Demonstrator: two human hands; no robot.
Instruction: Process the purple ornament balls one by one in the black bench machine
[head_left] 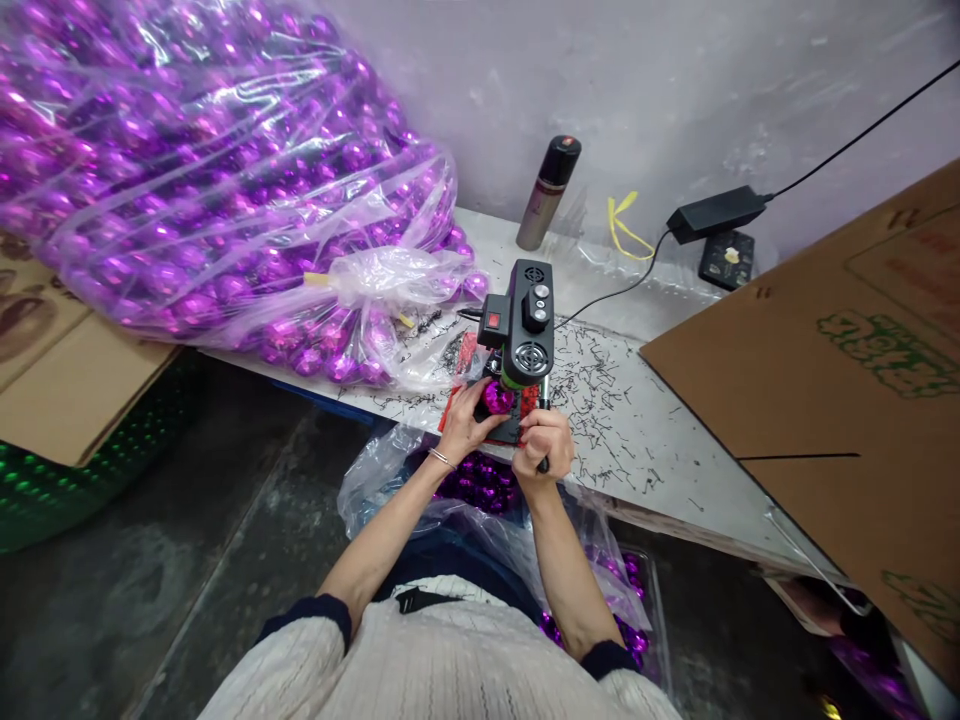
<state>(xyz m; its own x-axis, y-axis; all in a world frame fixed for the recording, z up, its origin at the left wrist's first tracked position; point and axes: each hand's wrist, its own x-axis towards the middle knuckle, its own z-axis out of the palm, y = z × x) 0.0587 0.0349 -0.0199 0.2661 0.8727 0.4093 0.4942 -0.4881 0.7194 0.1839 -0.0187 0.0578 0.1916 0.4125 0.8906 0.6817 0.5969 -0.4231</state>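
Observation:
My left hand (469,418) is closed on a shiny purple ball (497,396), holding it under the head of a small black bench machine (525,325) on a red base. My right hand (546,440) is wrapped around the machine's black lever handle (544,400) at its right side. Both hands sit at the front edge of the white table (675,440). A clear bag of purple balls (480,485) lies in my lap, just below my wrists.
A huge clear plastic bag of purple balls (210,180) fills the left of the table. A spray can (549,190), a power adapter (716,213) with its cable and yellow ties stand by the wall. A cardboard box (847,400) is at right. Small dark scraps litter the tabletop.

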